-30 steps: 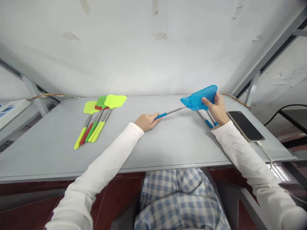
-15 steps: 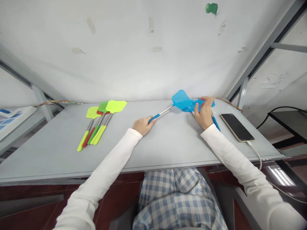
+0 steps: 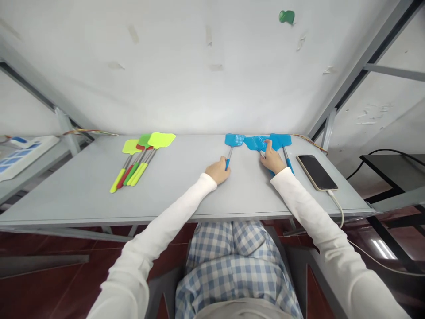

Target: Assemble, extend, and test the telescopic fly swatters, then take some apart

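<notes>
One blue swatter (image 3: 234,140) fills my left fist (image 3: 218,171); my right hand (image 3: 272,161) touches a second (image 3: 255,142), grip unclear; dragging it might snag a third (image 3: 282,140).

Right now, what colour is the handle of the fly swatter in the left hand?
The handle is blue, best seen in the head camera's view.

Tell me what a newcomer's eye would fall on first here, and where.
Probably the overlapping yellow-green, green and red swatters, vivid on the left of the gray table. Next come the blue swatters right of center, the left hand gripping one by its handle and the right hand at another. A dark-screened phone lies farther right.
</notes>
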Demonstrator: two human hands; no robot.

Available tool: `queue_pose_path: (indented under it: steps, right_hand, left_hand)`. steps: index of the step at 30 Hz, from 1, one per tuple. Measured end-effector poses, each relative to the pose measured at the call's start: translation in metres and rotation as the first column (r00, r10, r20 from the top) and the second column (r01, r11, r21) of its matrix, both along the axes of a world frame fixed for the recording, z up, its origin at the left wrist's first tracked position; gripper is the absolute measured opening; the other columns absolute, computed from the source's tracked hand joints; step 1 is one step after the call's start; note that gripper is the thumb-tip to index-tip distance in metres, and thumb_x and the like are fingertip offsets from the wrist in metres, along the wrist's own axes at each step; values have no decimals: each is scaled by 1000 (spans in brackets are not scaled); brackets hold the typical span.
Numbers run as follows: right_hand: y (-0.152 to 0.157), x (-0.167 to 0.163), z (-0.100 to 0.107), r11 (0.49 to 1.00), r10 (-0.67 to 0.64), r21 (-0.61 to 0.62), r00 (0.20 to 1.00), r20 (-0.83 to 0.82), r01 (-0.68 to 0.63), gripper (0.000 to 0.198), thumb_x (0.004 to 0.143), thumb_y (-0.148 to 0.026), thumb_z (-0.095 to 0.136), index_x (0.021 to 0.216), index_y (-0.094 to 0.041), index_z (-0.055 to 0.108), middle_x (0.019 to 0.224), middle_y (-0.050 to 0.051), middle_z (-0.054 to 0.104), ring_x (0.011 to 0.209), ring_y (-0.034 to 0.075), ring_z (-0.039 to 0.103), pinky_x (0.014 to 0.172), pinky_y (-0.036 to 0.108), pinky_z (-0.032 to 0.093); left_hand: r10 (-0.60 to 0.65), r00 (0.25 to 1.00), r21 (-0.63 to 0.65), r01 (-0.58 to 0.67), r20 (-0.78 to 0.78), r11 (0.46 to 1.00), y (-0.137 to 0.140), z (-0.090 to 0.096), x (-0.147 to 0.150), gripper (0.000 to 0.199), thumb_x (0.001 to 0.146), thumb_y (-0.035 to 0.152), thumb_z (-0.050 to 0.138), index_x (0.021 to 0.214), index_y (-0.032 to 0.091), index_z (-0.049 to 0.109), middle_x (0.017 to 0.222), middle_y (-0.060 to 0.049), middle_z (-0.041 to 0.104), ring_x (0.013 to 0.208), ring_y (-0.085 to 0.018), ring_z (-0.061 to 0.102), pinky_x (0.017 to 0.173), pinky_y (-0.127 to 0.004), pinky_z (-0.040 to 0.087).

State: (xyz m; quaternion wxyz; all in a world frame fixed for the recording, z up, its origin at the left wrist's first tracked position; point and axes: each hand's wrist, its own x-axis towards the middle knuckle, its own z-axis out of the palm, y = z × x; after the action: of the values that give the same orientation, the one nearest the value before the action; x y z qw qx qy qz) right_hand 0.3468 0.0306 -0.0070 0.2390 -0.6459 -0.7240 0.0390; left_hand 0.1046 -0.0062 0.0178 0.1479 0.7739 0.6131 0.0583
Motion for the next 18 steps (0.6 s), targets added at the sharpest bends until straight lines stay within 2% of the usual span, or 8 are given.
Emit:
queue_pose_path:
  steps: [6, 10, 13, 15, 17, 18]
  right_hand:
    - [7, 1, -3, 997, 9, 71, 996, -91, -2, 52, 72, -13, 43, 122, -10, 34, 92, 16, 62, 78, 26, 58, 74, 40, 46]
    - [8, 2, -5, 997, -29, 72, 995, -98, 36, 45, 75, -16, 43, 120, -8, 36, 94, 16, 62, 77, 25, 58, 72, 37, 46]
    - [5, -2, -4, 992, -88, 82, 995, -54, 92, 38, 83, -27, 43, 116, -8, 41, 103, 20, 60, 80, 25, 59, 72, 35, 45]
    - [1, -10, -2, 989, -90, 117, 996, 15, 88, 38, 85, -36, 45, 112, -10, 46, 111, 21, 56, 86, 26, 59, 73, 35, 43]
    - [-4, -20, 0, 990, -33, 137, 996, 87, 21, 39, 86, -41, 47, 110, -11, 49, 110, 19, 58, 91, 27, 58, 74, 34, 41]
    - [-7, -25, 1, 991, 14, 133, 993, 119, -30, 38, 86, -42, 48, 110, -12, 50, 105, 17, 60, 91, 27, 58, 75, 33, 39]
  left_hand:
    - [-139, 986, 7, 139, 91, 990, -6, -3, 56, 58, 90, 31, 39, 142, 10, 26, 112, -16, 67, 104, -26, 64, 83, -35, 47]
    - [-254, 956, 77, 245, 144, 966, -10, -5, 69, 59, 90, 40, 41, 141, 13, 28, 101, -12, 70, 92, -25, 67, 75, -33, 46]
    - [-339, 925, 137, 318, 175, 938, -11, -6, 55, 50, 93, 42, 36, 137, 18, 36, 93, -7, 70, 82, -22, 66, 70, -33, 45]
    - [-300, 940, 178, 271, 164, 946, -7, -6, 32, 42, 93, 41, 36, 131, 23, 43, 91, -4, 69, 80, -20, 65, 71, -32, 45]
    - [-96, 987, 234, 64, 129, 970, 1, -5, -2, 34, 92, 40, 40, 121, 27, 49, 93, -1, 68, 82, -17, 63, 74, -30, 46]
    - [-5, 993, 254, -25, 115, 967, 5, -4, -23, 33, 91, 37, 40, 121, 25, 49, 98, -4, 67, 85, -19, 63, 77, -32, 46]
